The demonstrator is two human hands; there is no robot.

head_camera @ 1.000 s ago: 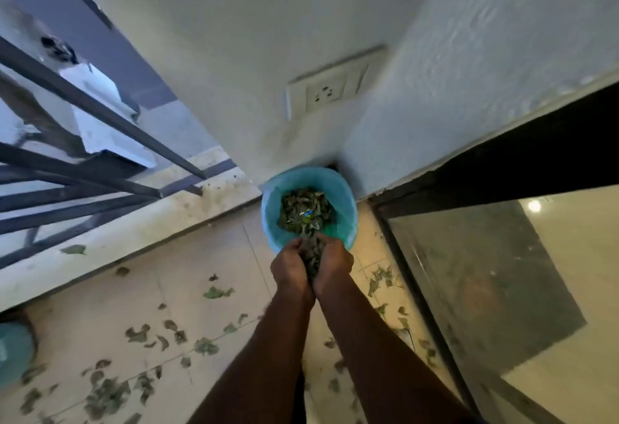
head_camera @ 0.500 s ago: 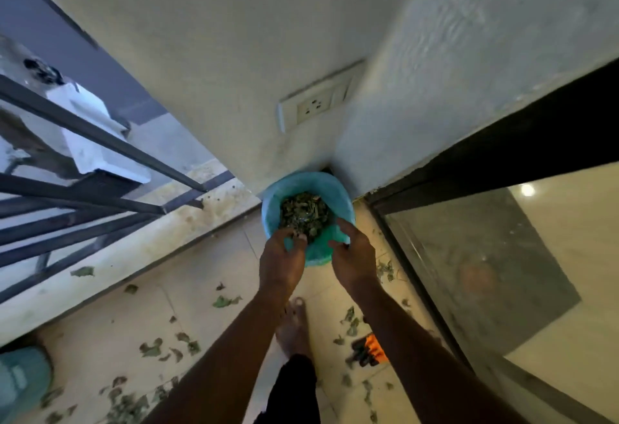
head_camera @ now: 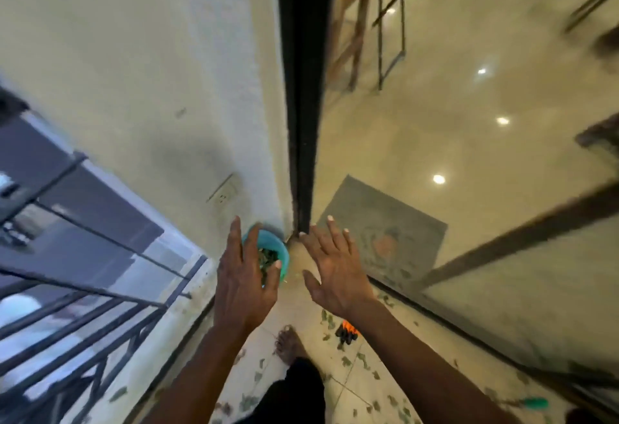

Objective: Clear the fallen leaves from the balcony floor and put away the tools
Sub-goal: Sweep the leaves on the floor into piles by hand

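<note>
Both hands are open and hold nothing: our left hand (head_camera: 246, 276) is spread, fingers straight, right over the teal bucket (head_camera: 282, 247) and hides its near side, while our right hand (head_camera: 335, 269) is splayed just to the right of it, above bare floor. The bucket sits below and slightly ahead of the left hand, tucked into the corner where the rough plastered wall (head_camera: 150, 88) meets the black door frame (head_camera: 303, 105). It is round, of smooth plastic, and carries a crumpled heap of dry green-brown leaves (head_camera: 268, 258). What the coming move turns on, we judge, lies the other way: the fallen leaves (head_camera: 327, 319) that remain are scattered on the pale glossy tiles of the balcony floor (head_camera: 355, 390) below and behind both hands, back toward our bare foot (head_camera: 288, 343). Most of them trail along the dark door track on the right hand's side, so that hand is the nearer one. They are thin, curled and light, likely to crumble when scooped. Among them, under the right wrist, lies a small orange and black tool (head_camera: 347, 334); it is too blurred for us to tell its long axis. Well behind the right hand lies a green-handled thing (head_camera: 535, 403), pointing roughly along the track. The metal railing (head_camera: 100, 306) runs off to the left of the left hand.
</note>
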